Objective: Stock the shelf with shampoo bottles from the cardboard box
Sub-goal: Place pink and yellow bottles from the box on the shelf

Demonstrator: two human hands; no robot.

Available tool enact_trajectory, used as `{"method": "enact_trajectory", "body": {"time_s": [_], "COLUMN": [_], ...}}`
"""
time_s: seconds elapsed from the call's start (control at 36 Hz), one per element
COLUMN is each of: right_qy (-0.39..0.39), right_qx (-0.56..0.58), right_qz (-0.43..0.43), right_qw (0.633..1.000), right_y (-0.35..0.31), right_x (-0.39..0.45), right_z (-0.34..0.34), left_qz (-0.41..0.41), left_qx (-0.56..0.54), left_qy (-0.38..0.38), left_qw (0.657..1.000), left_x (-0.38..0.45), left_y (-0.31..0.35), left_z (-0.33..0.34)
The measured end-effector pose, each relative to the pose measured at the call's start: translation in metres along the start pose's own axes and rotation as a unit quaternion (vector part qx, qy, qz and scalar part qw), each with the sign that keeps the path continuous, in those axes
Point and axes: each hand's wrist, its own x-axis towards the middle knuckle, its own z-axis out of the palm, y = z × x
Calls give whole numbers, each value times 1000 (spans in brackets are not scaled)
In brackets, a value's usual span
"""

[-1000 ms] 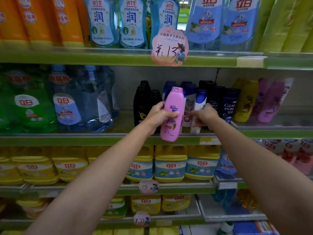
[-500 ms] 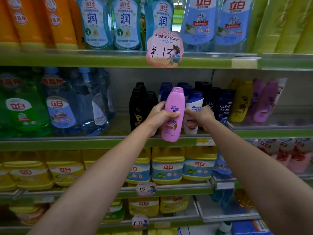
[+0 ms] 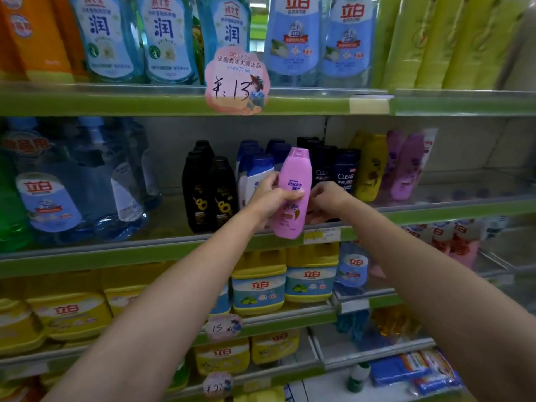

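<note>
My left hand [image 3: 268,200] grips a pink Rejoice shampoo bottle [image 3: 294,181] upright, just in front of the middle shelf [image 3: 174,249]. My right hand [image 3: 329,200] is right of it, in front of the dark Clear bottles [image 3: 345,169]. Its fingers curl toward the pink bottle, and their tips are hidden behind it. White and blue shampoo bottles [image 3: 255,172] stand behind my left hand. Black bottles [image 3: 208,192] stand left of them. Yellow bottles [image 3: 372,166] and purple bottles [image 3: 406,166] stand further right. The cardboard box is out of view.
Big blue detergent jugs [image 3: 52,195] fill the middle shelf's left part. The shelf's far right part [image 3: 470,187] holds nothing. A pink price tag [image 3: 236,82] hangs from the shelf above. Yellow tubs [image 3: 258,282] sit on the shelves below.
The pink bottle has shifted right, now before the dark bottles. My right hand has left the white and blue bottle, which stands left of the pink one.
</note>
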Motion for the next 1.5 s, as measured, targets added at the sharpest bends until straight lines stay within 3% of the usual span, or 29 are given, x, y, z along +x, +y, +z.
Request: {"method": "enact_trajectory", "body": {"time_s": [0.14, 0.25, 0.39, 0.86, 1.11, 1.5], "right_qy": [-117, -142, -124, 87, 109, 54], "right_qx": [-38, -28, 17, 43, 91, 82], "right_qz": [-29, -23, -34, -70, -89, -80], "right_qw": [992, 989, 992, 993, 986, 992], "right_y": [19, 34, 59, 129, 144, 160], "right_x": [-10, -18, -24, 8, 46, 82], "right_z": [-27, -51, -86, -206, -246, -242], "left_qz": [4, 19, 42, 47, 30, 0], "left_qx": [-1, 30, 56, 130, 140, 150], "left_qy": [-15, -18, -35, -65, -48, -26], "left_qw": [1000, 999, 997, 988, 989, 988], "left_x": [11, 19, 31, 97, 123, 132], "left_y": [-2, -3, -3, -10, -19, -26], "left_z": [35, 66, 103, 213, 243, 257]}}
